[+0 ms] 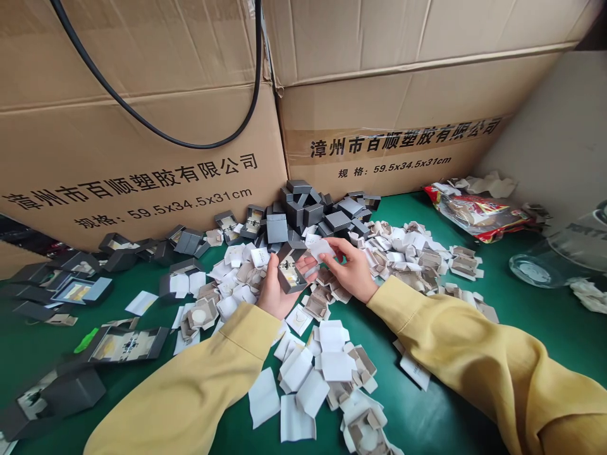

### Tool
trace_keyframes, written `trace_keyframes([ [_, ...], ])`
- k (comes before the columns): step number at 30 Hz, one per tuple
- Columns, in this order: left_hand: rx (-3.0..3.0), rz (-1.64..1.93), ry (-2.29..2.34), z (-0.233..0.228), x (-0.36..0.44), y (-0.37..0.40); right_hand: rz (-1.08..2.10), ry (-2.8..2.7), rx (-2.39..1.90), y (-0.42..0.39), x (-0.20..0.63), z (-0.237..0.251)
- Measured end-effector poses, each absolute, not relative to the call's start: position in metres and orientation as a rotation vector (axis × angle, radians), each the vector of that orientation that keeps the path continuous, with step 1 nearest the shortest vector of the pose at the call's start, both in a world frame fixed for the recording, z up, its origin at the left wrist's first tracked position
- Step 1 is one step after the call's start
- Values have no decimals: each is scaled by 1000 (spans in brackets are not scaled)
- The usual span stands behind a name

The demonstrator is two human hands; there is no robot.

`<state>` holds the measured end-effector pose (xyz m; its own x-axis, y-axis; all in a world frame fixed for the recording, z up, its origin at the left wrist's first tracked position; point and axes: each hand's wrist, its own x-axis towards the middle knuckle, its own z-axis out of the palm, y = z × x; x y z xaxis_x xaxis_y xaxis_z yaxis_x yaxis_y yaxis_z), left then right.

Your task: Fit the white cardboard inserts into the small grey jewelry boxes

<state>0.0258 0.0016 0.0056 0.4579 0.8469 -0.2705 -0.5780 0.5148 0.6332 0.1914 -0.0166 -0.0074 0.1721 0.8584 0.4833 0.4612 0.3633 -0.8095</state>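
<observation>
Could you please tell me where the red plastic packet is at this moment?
In the head view, the red plastic packet lies on the right far part of the green table, just beyond the clear vessel and to its left.

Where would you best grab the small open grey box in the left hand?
The small grey box is probably best pinched by its outer side walls, from the left: it stands open, its insert facing the viewer, which this grip leaves uncovered.
</observation>
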Motion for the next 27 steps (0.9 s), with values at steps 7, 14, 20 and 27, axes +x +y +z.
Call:
trace_keyframes([
  [7,770,830,523,-3,27,-5,527,-1514,-1126,-29,180,-7],
  [14,869,909,576,-9,29,-2,439,-1577,-961,-40,178,0],
  [20,906,938,637,-11,29,-2,379,-1631,-1004,-34,176,1],
  [27,948,967,655,-13,28,-2,397,-1611,-1167,-26,179,-1],
])
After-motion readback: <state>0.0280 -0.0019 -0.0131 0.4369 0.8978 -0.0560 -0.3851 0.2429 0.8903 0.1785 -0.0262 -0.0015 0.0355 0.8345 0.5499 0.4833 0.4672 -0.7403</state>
